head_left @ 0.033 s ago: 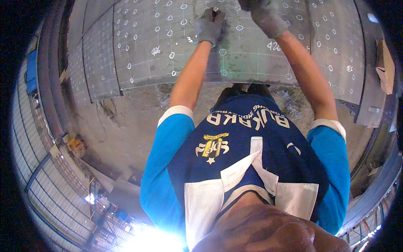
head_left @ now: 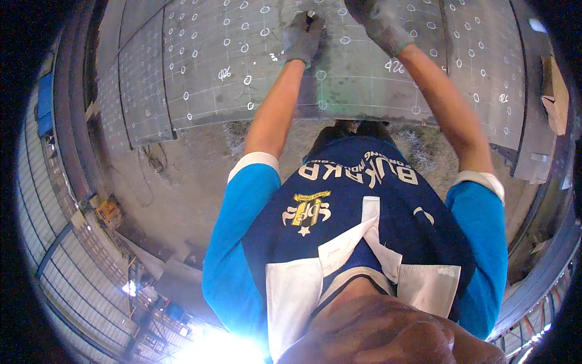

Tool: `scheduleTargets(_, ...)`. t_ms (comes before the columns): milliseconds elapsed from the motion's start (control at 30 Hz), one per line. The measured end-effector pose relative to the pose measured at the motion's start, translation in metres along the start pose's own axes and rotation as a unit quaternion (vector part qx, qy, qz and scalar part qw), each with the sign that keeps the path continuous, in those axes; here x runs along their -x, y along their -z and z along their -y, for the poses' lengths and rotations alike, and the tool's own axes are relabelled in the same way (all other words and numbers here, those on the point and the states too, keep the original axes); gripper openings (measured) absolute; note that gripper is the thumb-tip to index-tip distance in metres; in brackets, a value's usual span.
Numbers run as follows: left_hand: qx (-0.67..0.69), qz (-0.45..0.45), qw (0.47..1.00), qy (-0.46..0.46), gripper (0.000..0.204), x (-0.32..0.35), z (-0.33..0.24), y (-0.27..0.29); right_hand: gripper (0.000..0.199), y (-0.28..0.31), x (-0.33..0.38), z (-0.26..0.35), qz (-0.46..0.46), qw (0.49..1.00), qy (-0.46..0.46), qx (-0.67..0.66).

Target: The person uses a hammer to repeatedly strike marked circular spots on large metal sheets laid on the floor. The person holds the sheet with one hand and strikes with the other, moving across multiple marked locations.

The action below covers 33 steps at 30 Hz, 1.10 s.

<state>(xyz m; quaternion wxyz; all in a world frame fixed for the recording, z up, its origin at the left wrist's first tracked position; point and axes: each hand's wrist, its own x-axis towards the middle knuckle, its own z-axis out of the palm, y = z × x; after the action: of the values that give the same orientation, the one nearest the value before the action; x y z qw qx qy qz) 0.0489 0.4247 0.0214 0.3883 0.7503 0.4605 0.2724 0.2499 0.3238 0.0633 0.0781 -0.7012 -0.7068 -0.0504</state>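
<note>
A grey metal plate [head_left: 279,100] spreads in front of me, covered with chalk lines and many small chalk circles. My left hand [head_left: 301,39], in a grey work glove, is closed above the plate around a slim upright thing. Only its small pale end shows above the fingers, so its kind is unclear. At the top edge of the view is my right hand [head_left: 383,27], also gloved, to the right of the left hand and apart from it. Its fingers look curled, dark and slightly blurred; what they hold is cut off or hidden.
More chalk-marked plates [head_left: 144,91] lie along the left. At the right is a torn piece of brown cardboard [head_left: 555,97]. A cable [head_left: 151,159] lies on the dusty floor [head_left: 182,200]; a yellow machine [head_left: 109,209] stands farther left, near long dark steel beams [head_left: 74,115].
My right hand and forearm have shifted very slightly, with the elbow a little farther out. The left hand keeps its place and its grip.
</note>
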Motion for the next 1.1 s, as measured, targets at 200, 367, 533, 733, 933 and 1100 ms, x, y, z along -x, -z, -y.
scheduleTargets(200, -0.048, -0.009, 0.999, -0.011, 0.042, 0.000, -0.007, 0.018, 0.022, 0.033, 0.054, -0.003, 0.019, 0.970, 0.010, -0.243)
scheduleTargets(367, 0.163, -0.118, 0.975, 0.095, 0.042, -0.006, 0.025, 0.031, 0.027, 0.025, 0.144, 0.018, 0.050, 0.937, -0.189, -0.289)
scheduleTargets(533, 0.098, -0.125, 0.987, 0.025, 0.040, 0.022, 0.001, 0.036, 0.036, 0.002, 0.220, 0.011, 0.058, 0.932, -0.234, -0.270)
scheduleTargets(733, 0.113, -0.039, 0.989, 0.085, 0.042, 0.047, -0.027, -0.007, 0.035, 0.003, 0.236, 0.025, 0.072, 0.943, -0.247, -0.212)
scheduleTargets(933, 0.070, 0.009, 0.996, 0.058, 0.044, 0.045, -0.023, -0.024, 0.034, 0.011, 0.232, 0.025, 0.132, 0.952, -0.236, -0.145)
scheduleTargets(1100, 0.016, -0.006, 1.000, 0.014, 0.040, 0.045, -0.027, -0.024, 0.035, -0.004, 0.241, 0.026, 0.057, 0.968, -0.213, -0.120)
